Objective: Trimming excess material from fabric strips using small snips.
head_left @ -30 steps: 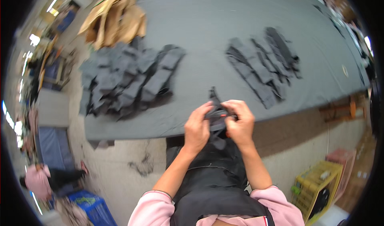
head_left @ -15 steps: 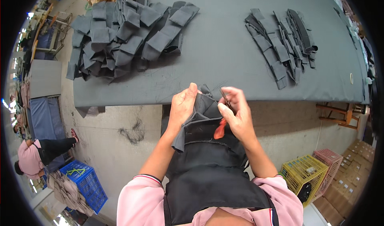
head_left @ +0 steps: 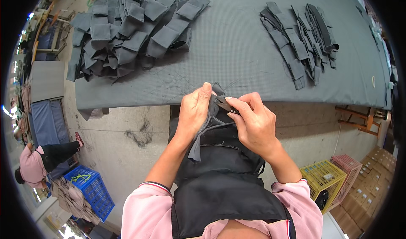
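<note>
My left hand (head_left: 193, 114) is closed on a dark grey sewn fabric piece (head_left: 195, 148), thumb up, just off the table's near edge. Part of the cloth hangs below the palm over my black apron (head_left: 228, 192). In my right hand (head_left: 257, 122) is a pair of thread snips (head_left: 225, 105), dark metal, pinched between thumb and fingers. Its blades point left and lie against the upper part of the fabric beside my left thumb. Whether a thread is between the blades is too small to tell.
A grey-covered table (head_left: 237, 48) bears a large heap of grey fabric pieces (head_left: 127, 36) at left and a smaller bundle (head_left: 298, 46) at right. Thread scraps lie near its edge and on the floor. Crates (head_left: 323, 175) stand lower right; a person (head_left: 34, 167) is at far left.
My right hand has turned and brought the snips' blades in onto the fabric. The red-orange item that hung below that hand is now out of sight. My left hand keeps its hold.
</note>
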